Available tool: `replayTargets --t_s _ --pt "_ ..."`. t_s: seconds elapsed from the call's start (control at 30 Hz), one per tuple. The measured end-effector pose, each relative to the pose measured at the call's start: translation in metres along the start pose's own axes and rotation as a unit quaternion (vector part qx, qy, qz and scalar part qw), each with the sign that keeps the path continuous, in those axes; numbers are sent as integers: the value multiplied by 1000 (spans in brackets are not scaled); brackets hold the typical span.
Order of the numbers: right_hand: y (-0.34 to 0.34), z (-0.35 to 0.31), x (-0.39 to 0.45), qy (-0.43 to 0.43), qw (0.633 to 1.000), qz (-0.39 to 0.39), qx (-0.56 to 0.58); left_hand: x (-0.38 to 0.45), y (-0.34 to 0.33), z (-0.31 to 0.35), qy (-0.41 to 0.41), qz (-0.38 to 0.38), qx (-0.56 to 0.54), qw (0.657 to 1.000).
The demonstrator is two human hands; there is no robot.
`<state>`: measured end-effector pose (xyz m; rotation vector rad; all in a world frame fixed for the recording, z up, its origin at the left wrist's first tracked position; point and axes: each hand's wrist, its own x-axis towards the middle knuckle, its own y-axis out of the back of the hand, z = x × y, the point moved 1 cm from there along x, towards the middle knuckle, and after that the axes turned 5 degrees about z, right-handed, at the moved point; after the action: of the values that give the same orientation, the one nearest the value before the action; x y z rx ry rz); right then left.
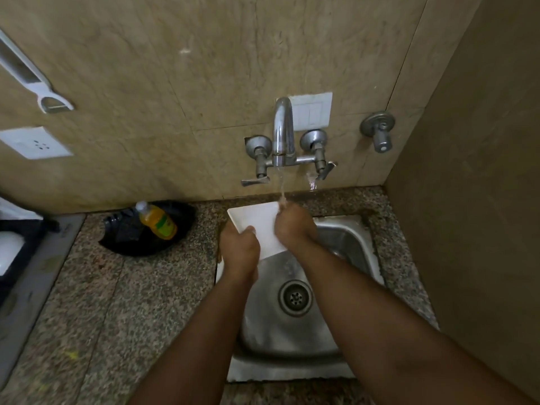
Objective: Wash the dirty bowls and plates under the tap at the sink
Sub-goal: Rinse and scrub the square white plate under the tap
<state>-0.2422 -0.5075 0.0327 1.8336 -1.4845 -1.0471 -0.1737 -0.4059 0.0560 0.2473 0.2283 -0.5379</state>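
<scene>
1. A white square plate (pixel 257 226) is held over the back left corner of the sink (pixel 344 244), at the centre of the frame, tilted with its far edge up under the water stream (pixel 282 185) falling from the tap (pixel 283 133).
2. The left hand (pixel 239 247) grips the plate's near left edge, fingers curled round the rim. The right hand (pixel 295 226) lies over the plate's right side just where the water lands; its fingers bend against the plate, though whether they pinch the edge or only rub the face I cannot tell.
3. Handling, as a judgement: the plate looks stiff, glazed and breakable, of modest weight, and wet it will be slippery. The raised rim is the safest hold, thumb on top and fingers beneath, keeping it low over the basin so a slip costs little.
4. Count: one plate in view, no bowls visible; one sink with one drain (pixel 295 296); one spout with two lever handles, plus a separate valve (pixel 378 131) on the wall at the right.
5. On the speckled surface (pixel 117 302) to the left, one yellow soap bottle (pixel 157 219) lies on a black bag (pixel 146 229).
</scene>
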Motion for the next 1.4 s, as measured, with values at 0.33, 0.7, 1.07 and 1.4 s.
replayTargets --t_s 0.33,0.7,1.07,1.4 --pt "49 35 -1 -32 888 -184 421 20 2 -5 98 -45 151 983" --pt "67 71 -45 221 906 -26 361 10 -37 11 262 -186 -193 927" --pt "52 68 -20 163 951 -26 260 15 -29 12 159 -235 -103 953" --pt "54 50 19 32 937 -86 336 18 -28 1 142 -179 -71 971"
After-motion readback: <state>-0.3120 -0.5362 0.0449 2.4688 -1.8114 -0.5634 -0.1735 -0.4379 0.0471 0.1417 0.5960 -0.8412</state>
